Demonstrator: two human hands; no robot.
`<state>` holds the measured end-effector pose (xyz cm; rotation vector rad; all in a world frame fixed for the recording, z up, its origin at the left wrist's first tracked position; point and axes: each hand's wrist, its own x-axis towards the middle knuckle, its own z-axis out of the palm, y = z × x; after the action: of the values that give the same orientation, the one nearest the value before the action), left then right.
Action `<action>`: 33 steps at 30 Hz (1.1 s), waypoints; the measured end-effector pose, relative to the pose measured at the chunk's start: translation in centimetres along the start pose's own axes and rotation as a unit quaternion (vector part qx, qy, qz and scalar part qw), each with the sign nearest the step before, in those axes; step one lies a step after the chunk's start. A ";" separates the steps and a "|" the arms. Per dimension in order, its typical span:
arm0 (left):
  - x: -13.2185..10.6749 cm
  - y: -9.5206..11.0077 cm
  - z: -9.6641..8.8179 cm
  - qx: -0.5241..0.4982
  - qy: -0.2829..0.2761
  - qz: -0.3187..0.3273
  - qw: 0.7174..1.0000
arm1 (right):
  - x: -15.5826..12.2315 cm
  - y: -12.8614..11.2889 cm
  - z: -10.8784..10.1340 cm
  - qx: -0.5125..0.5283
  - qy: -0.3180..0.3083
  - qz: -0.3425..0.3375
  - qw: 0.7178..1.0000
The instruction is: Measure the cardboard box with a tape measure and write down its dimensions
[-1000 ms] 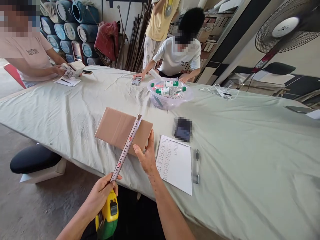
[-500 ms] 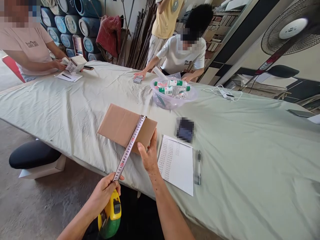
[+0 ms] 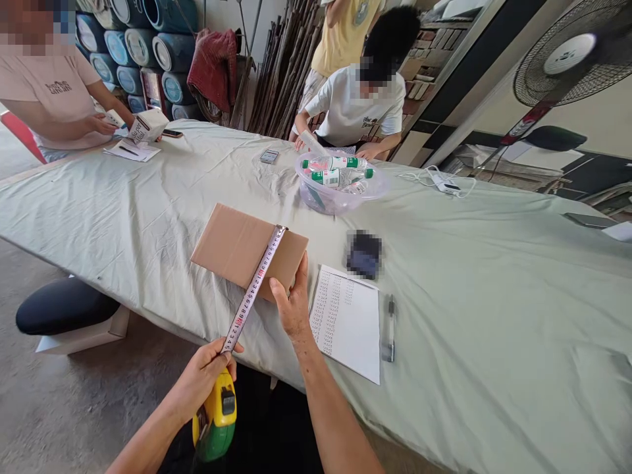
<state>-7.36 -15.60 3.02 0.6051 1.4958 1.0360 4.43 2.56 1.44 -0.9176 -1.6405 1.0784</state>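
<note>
A brown cardboard box [image 3: 232,240] lies tilted on the cloth-covered table in front of me. My right hand [image 3: 292,306] grips its near right corner, thumb on the near side and fingers round the right end. Across the box top runs the extended blade of a tape measure [image 3: 217,415], its end hook at the far edge. My left hand [image 3: 210,368] pinches the blade near the table's front edge. Below that hand hangs the yellow and green case, over my lap. To the right of my right hand lies a printed sheet of paper [image 3: 348,329].
A pen [image 3: 390,329] and a blurred dark object [image 3: 364,254] lie by the sheet. Farther back stand a plastic basin [image 3: 320,201] of bottles and a small phone-like object [image 3: 269,156]. Two people sit across the table, one handling a white box [image 3: 148,125]; another stands behind.
The co-worker opposite has drawn a hand back from the small phone-like object. The person at left has shifted a hand off the white box. My hands, box and tape stay nearly still.
</note>
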 end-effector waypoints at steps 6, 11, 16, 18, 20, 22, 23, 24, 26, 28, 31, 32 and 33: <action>0.3 0.0 0.1 -0.007 -0.017 -0.007 1.000 | 0.2 -0.1 0.0 -0.018 -0.001 -0.016 1.000; 0.3 0.1 0.3 -0.013 -0.016 -0.002 1.000 | 0.2 -0.1 0.0 -0.005 0.000 -0.013 1.000; 0.2 0.1 0.2 0.004 -0.003 0.015 1.000 | 0.5 -0.3 0.0 0.003 0.002 -0.009 1.000; 0.3 -0.3 0.1 0.007 -0.007 0.029 1.000 | 0.6 -0.4 0.0 0.014 0.003 0.003 1.000; 0.4 -0.6 -0.1 0.005 -0.012 0.040 0.999 | 0.7 -0.6 -0.1 0.028 0.003 0.027 0.999; 0.3 -0.7 -0.3 0.002 -0.014 0.045 0.999 | 0.6 -0.8 -0.4 0.037 0.005 0.060 0.998; 0.2 -0.6 -0.4 0.001 -0.015 0.044 0.999 | 0.6 -0.8 -0.6 0.037 0.006 0.077 0.996; 0.1 -0.5 -0.5 0.002 -0.016 0.043 0.999 | 0.5 -0.9 -1.1 0.033 0.008 0.093 0.995; -0.2 0.1 -0.6 0.004 -0.016 0.041 0.999 | 0.3 -0.7 -2.6 0.011 0.016 0.113 0.993; -0.4 0.6 -0.7 0.006 -0.014 0.041 0.999 | 0.2 -0.2 -5.1 -0.031 0.041 0.113 0.992; -0.4 1.1 -0.6 0.007 -0.023 0.040 0.999 | 0.3 1.5 -10.8 -0.129 0.094 0.105 0.982; -0.3 1.1 -0.6 0.006 -0.032 0.039 0.999 | 0.4 2.3 -13.1 -0.175 0.104 0.101 0.974; -0.1 1.2 -0.4 0.005 -0.045 0.038 0.998 | 0.4 3.2 -15.4 -0.229 0.111 0.092 0.963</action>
<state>-7.94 -15.22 4.12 0.7109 1.4085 1.0455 19.30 7.69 1.26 -1.4625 -1.6651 0.6879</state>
